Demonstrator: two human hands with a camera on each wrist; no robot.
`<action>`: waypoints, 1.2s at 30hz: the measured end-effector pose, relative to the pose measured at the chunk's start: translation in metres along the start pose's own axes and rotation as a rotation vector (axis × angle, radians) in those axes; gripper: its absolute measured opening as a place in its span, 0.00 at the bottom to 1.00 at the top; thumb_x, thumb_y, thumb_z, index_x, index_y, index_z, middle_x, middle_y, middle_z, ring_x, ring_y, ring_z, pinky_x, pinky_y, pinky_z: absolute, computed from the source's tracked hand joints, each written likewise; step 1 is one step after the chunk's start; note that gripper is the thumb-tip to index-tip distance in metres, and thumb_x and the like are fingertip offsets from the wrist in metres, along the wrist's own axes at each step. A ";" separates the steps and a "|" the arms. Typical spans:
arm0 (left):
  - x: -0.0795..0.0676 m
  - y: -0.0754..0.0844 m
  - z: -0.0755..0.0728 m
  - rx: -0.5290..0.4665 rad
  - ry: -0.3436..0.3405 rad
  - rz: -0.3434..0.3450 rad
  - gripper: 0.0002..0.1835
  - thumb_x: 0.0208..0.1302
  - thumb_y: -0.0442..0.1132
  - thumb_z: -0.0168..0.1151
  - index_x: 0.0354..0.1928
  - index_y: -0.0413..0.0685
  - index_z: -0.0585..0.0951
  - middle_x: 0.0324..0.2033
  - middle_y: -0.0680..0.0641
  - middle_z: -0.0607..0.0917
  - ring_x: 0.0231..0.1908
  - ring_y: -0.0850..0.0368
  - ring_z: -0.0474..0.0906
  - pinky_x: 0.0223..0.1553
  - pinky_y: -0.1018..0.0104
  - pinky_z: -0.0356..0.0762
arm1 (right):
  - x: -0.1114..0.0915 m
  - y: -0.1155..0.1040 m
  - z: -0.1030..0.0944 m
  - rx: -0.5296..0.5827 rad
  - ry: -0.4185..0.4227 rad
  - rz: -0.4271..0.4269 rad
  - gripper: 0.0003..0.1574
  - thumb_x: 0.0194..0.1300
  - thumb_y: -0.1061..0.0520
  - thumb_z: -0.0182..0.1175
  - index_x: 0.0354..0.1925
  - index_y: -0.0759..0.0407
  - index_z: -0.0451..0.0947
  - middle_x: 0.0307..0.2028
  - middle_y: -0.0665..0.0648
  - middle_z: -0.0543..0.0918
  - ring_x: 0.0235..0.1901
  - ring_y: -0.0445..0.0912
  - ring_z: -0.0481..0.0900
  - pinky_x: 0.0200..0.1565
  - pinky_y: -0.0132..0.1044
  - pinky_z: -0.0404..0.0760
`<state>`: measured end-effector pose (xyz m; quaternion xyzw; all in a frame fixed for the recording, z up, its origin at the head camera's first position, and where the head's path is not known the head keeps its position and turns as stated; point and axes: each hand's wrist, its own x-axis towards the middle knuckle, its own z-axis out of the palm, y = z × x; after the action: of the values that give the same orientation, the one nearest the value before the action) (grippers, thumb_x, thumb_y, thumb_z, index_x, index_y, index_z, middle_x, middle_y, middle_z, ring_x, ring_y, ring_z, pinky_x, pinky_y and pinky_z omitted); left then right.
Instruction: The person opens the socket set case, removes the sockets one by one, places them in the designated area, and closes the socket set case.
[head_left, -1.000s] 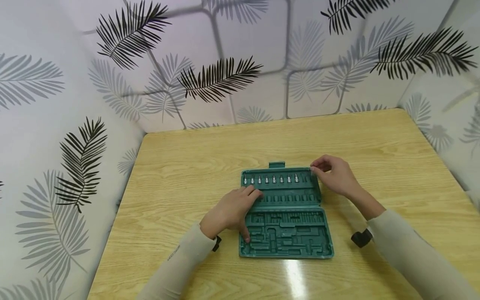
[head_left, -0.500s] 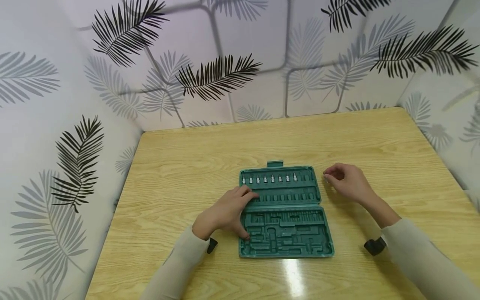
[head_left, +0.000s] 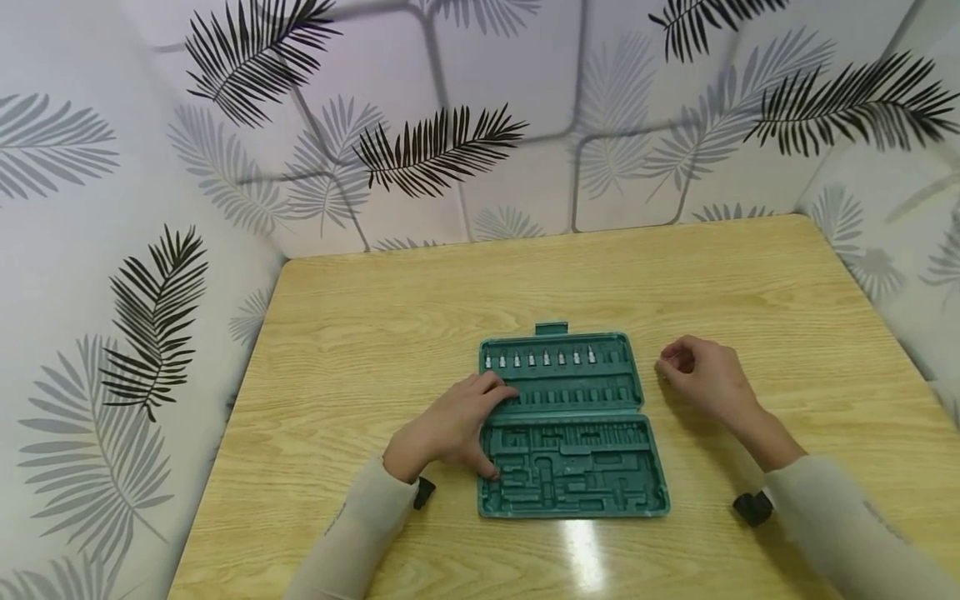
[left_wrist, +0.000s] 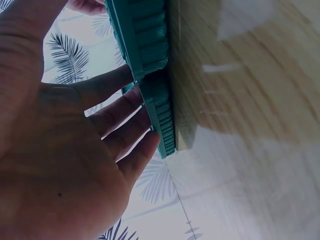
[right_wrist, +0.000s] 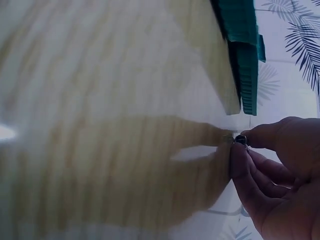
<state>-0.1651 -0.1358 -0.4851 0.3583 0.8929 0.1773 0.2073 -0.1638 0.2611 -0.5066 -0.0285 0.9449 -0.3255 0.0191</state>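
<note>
Mid-frame, eight bits point(head_left: 547, 359) occupy the case point(head_left: 566, 511); remaining slots point(head_left: 580, 396) appear vacant. Right fingers point(right_wrist: 241, 164) pinch a metal piece point(right_wrist: 241, 140), unseated; left fingers point(left_wrist: 117, 108), unclenched, touch the case.

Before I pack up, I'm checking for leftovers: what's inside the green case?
A row of eight silver bits sits in the far half of the case; moulded slots show elsewhere. The left hand covers part of its left side, so anything there is hidden.
</note>
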 end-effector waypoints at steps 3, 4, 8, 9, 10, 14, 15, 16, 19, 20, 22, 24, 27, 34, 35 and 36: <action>0.005 -0.016 0.013 0.006 0.026 0.042 0.60 0.46 0.60 0.90 0.79 0.47 0.71 0.67 0.45 0.75 0.63 0.49 0.72 0.71 0.51 0.75 | 0.000 -0.002 0.003 -0.015 0.024 0.008 0.12 0.74 0.59 0.70 0.47 0.68 0.84 0.36 0.63 0.89 0.36 0.51 0.86 0.35 0.31 0.79; 0.005 -0.018 0.014 0.003 0.029 0.047 0.60 0.46 0.61 0.90 0.79 0.47 0.71 0.67 0.45 0.75 0.63 0.49 0.71 0.71 0.51 0.75 | -0.001 -0.002 0.004 -0.018 0.028 0.009 0.11 0.74 0.59 0.70 0.46 0.68 0.84 0.36 0.63 0.89 0.36 0.51 0.86 0.35 0.31 0.79; 0.006 -0.022 0.018 -0.015 0.035 0.050 0.59 0.47 0.62 0.90 0.79 0.50 0.71 0.67 0.47 0.75 0.63 0.49 0.72 0.70 0.50 0.75 | 0.000 -0.003 0.005 -0.034 0.031 0.014 0.11 0.74 0.59 0.70 0.45 0.68 0.84 0.36 0.63 0.90 0.36 0.52 0.87 0.36 0.35 0.80; 0.007 -0.027 0.022 0.005 0.046 0.056 0.59 0.48 0.63 0.89 0.79 0.51 0.71 0.67 0.47 0.75 0.63 0.49 0.72 0.70 0.52 0.76 | 0.000 -0.003 0.005 -0.036 0.030 0.014 0.11 0.74 0.58 0.70 0.45 0.68 0.85 0.36 0.63 0.90 0.36 0.52 0.87 0.36 0.36 0.81; 0.006 -0.022 0.018 -0.014 0.032 0.043 0.59 0.47 0.61 0.90 0.80 0.50 0.71 0.67 0.46 0.75 0.64 0.48 0.72 0.71 0.50 0.75 | 0.001 -0.003 0.005 -0.038 0.027 0.016 0.11 0.74 0.58 0.69 0.45 0.68 0.84 0.36 0.64 0.90 0.35 0.52 0.87 0.37 0.37 0.81; 0.006 -0.024 0.022 -0.022 0.031 0.031 0.59 0.48 0.61 0.89 0.80 0.51 0.71 0.68 0.47 0.74 0.65 0.48 0.72 0.70 0.50 0.76 | 0.000 -0.003 0.004 -0.048 0.017 0.028 0.12 0.76 0.57 0.68 0.46 0.67 0.84 0.36 0.64 0.90 0.35 0.52 0.86 0.36 0.38 0.80; 0.007 -0.025 0.023 -0.018 0.029 0.027 0.59 0.48 0.61 0.89 0.80 0.51 0.70 0.68 0.47 0.74 0.65 0.49 0.72 0.70 0.50 0.76 | 0.000 -0.002 0.004 -0.050 0.015 0.030 0.13 0.77 0.56 0.67 0.47 0.67 0.84 0.36 0.64 0.90 0.35 0.52 0.86 0.35 0.38 0.80; 0.007 -0.025 0.024 -0.037 0.032 0.027 0.60 0.47 0.61 0.90 0.80 0.52 0.70 0.68 0.48 0.73 0.65 0.50 0.71 0.71 0.49 0.76 | 0.000 -0.002 0.003 -0.052 0.015 0.033 0.13 0.78 0.56 0.66 0.47 0.67 0.84 0.37 0.64 0.90 0.35 0.52 0.86 0.35 0.38 0.80; 0.004 -0.019 0.020 -0.031 0.032 0.019 0.59 0.48 0.60 0.90 0.80 0.52 0.70 0.69 0.48 0.73 0.66 0.50 0.71 0.71 0.51 0.77 | 0.001 0.000 0.002 -0.050 0.018 0.034 0.15 0.80 0.54 0.63 0.48 0.67 0.84 0.37 0.64 0.90 0.34 0.52 0.85 0.34 0.39 0.79; 0.002 -0.014 0.015 -0.028 0.020 0.009 0.59 0.48 0.58 0.90 0.81 0.51 0.70 0.69 0.47 0.73 0.66 0.50 0.71 0.71 0.51 0.77 | 0.001 0.000 0.001 -0.048 0.020 0.032 0.16 0.81 0.53 0.62 0.48 0.67 0.84 0.37 0.64 0.90 0.34 0.52 0.85 0.34 0.39 0.79; -0.002 -0.005 0.007 -0.043 0.006 -0.010 0.59 0.48 0.55 0.91 0.81 0.50 0.70 0.69 0.47 0.73 0.68 0.49 0.71 0.72 0.50 0.76 | 0.001 -0.001 0.000 -0.046 0.027 0.028 0.17 0.82 0.52 0.61 0.49 0.67 0.84 0.37 0.64 0.89 0.33 0.51 0.84 0.32 0.38 0.79; -0.006 0.002 0.001 -0.052 -0.010 -0.023 0.59 0.49 0.53 0.91 0.81 0.48 0.69 0.70 0.45 0.73 0.69 0.47 0.71 0.73 0.49 0.76 | 0.001 -0.002 -0.003 -0.040 0.039 0.019 0.18 0.83 0.52 0.59 0.50 0.67 0.84 0.36 0.64 0.89 0.32 0.50 0.82 0.31 0.37 0.78; -0.003 -0.007 0.009 -0.047 0.004 0.002 0.59 0.49 0.54 0.91 0.81 0.47 0.69 0.70 0.45 0.72 0.69 0.48 0.71 0.73 0.50 0.76 | 0.003 -0.006 -0.008 -0.037 0.057 0.003 0.19 0.84 0.53 0.57 0.52 0.68 0.84 0.36 0.64 0.89 0.29 0.48 0.80 0.28 0.36 0.77; -0.004 -0.006 0.006 -0.064 0.006 0.011 0.59 0.50 0.53 0.91 0.81 0.46 0.69 0.70 0.44 0.73 0.69 0.46 0.71 0.73 0.50 0.76 | 0.006 -0.010 -0.014 -0.044 0.016 0.015 0.18 0.82 0.54 0.58 0.53 0.70 0.82 0.40 0.69 0.90 0.31 0.50 0.84 0.29 0.38 0.79; -0.004 -0.007 0.007 -0.062 0.007 0.011 0.59 0.49 0.53 0.91 0.81 0.45 0.69 0.70 0.43 0.73 0.69 0.46 0.71 0.73 0.49 0.76 | 0.006 -0.009 -0.014 -0.044 0.000 0.025 0.18 0.81 0.54 0.59 0.53 0.70 0.82 0.40 0.70 0.89 0.31 0.51 0.85 0.29 0.38 0.79; -0.005 -0.004 0.005 -0.067 0.009 0.004 0.58 0.50 0.52 0.91 0.80 0.45 0.70 0.69 0.43 0.73 0.68 0.45 0.71 0.71 0.49 0.77 | 0.006 -0.009 -0.014 -0.045 -0.017 0.038 0.19 0.81 0.54 0.60 0.53 0.71 0.81 0.41 0.70 0.89 0.31 0.51 0.85 0.29 0.38 0.79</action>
<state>-0.1618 -0.1410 -0.4899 0.3521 0.8865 0.2093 0.2151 -0.1700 0.2624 -0.4901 -0.0137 0.9521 -0.3037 0.0324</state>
